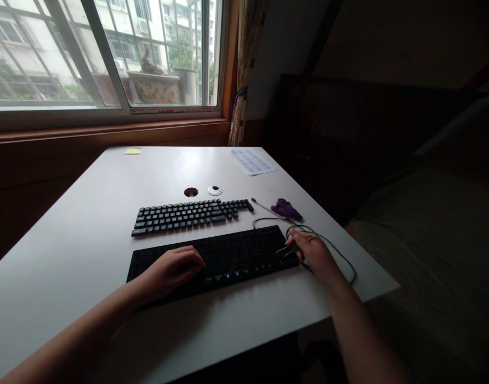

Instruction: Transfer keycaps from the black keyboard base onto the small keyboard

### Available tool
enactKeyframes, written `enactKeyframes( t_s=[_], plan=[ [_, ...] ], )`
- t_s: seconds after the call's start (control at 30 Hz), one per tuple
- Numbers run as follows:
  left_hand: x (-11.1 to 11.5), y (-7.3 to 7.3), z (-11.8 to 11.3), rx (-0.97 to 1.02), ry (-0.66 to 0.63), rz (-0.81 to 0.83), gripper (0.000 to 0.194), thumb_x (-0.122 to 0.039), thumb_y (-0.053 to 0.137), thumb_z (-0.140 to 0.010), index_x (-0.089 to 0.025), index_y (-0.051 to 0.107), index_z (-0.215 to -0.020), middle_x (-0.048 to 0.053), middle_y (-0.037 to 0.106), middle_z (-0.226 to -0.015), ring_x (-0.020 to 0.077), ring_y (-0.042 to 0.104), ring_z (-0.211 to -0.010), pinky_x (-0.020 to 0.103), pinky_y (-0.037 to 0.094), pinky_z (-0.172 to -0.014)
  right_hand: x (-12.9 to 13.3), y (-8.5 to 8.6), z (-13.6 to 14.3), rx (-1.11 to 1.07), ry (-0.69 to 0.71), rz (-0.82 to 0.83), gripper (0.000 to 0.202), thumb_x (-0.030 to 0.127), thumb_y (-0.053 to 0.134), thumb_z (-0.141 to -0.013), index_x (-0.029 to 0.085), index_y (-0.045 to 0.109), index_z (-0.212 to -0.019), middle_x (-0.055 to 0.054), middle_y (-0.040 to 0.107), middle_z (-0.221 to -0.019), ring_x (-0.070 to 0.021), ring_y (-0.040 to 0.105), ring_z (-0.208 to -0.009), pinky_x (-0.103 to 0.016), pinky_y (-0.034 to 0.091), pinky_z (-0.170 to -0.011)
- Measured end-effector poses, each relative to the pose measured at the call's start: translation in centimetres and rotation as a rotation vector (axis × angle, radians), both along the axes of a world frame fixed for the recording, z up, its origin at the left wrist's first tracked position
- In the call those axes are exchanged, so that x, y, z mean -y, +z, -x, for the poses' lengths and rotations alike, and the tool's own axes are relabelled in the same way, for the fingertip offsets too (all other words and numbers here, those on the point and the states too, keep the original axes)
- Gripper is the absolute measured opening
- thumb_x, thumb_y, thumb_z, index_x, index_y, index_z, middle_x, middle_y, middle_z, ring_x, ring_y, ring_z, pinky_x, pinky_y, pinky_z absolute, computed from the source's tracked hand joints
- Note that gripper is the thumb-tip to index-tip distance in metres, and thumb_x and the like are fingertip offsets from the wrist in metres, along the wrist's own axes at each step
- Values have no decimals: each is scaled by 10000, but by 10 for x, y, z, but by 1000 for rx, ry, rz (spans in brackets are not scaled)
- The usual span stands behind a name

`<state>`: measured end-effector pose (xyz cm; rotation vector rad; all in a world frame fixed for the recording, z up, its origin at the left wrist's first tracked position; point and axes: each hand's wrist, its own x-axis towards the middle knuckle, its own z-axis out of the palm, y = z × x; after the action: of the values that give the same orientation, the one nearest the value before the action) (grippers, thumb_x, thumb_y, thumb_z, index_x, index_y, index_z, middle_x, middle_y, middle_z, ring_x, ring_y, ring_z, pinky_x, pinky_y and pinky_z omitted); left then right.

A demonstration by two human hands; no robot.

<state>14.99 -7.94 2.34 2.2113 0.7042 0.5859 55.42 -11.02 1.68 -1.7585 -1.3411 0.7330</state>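
Observation:
A black keyboard base (pixel 236 256) lies slightly tilted across the white desk, most of its keycaps off, with some keys along its front edge. My left hand (pixel 178 269) rests on its left half, fingers curled and closed; what is beneath them is hidden. At its right end my right hand (pixel 308 248) is closed on a wire keycap puller (pixel 285 250), whose prongs point left over the keys. Behind the base, loose black keycaps (pixel 184 215) stand in rows in keyboard layout.
A thin brush (pixel 264 206) and a crumpled purple cloth (pixel 286 209) lie at the right. The keyboard's cable (pixel 340 248) loops beside my right hand. Farther back are a cable hole (pixel 191 192), its round cover (pixel 214 190), printed paper (pixel 252 161) and yellow sticky notes (pixel 133 151).

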Motion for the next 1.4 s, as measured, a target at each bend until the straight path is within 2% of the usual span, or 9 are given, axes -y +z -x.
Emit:
enactKeyframes(
  t_s=[0.1,0.2,0.33,0.5,0.67,0.9,1.1,1.23,1.4],
  plan=[
    [1,1,0,6,3,-3,149,-210,506,-947,-179,643,-995,60,644,-959,136,619,-823,232,488,-734,0,7,8,-33,-16,-46,495,615,528,-871,165,678,-727,34,479,-444,-108,447,-391,-226,336,-418],
    [1,1,-1,19,12,-6,140,-209,517,-941,-183,642,-999,54,645,-951,136,622,-817,236,493,-734,1,21,30,-114,-10,-119,452,579,542,-882,172,679,-740,39,474,-466,-101,454,-414,-214,332,-422],
    [1,0,-2,63,69,-15,135,-221,542,-933,-189,631,-1030,52,643,-969,140,630,-839,245,507,-748,0,33,76,-264,152,-138,362,517,581,-882,182,681,-789,42,508,-520,-88,463,-449,-200,350,-445],
    [2,-7,-2,148,115,41,272,-230,596,-903,-204,570,-1172,63,622,-1041,147,654,-876,273,547,-787,-3,29,135,-488,341,-72,302,472,599,-878,185,691,-884,37,560,-562,-82,473,-466,-188,355,-443],
    [2,-5,2,202,142,100,366,-260,652,-878,-199,542,-1222,72,626,-1036,166,658,-892,299,560,-801,-3,26,173,-589,439,-28,287,452,587,-892,182,683,-911,33,579,-593,-78,490,-482,-189,378,-462],
    [1,1,5,269,179,102,214,-260,654,-878,-185,636,-1077,67,638,-988,177,633,-878,296,541,-779,-2,24,186,-631,485,-27,263,424,584,-904,181,683,-924,29,592,-631,-72,501,-499,-190,391,-483],
    [1,1,3,349,155,238,224,-252,670,-867,-168,636,-1073,84,649,-1026,202,642,-935,338,539,-846,-1,19,187,-618,463,-43,261,421,590,-901,180,688,-917,30,590,-618,-76,503,-484,-195,392,-470],
    [-3,-1,3,436,105,356,198,-238,675,-865,-150,630,-1036,103,635,-1082,219,622,-1020,366,517,-914,2,18,193,-542,423,-90,269,434,580,-909,187,687,-917,29,590,-626,-86,521,-484,-203,404,-466],
    [-9,-4,6,411,119,321,163,-253,687,-855,-155,651,-981,96,604,-1072,209,600,-1023,339,503,-903,8,18,202,-384,391,-229,250,411,566,-924,195,691,-903,27,586,-630,-96,549,-497,-214,431,-489]
  ],
)
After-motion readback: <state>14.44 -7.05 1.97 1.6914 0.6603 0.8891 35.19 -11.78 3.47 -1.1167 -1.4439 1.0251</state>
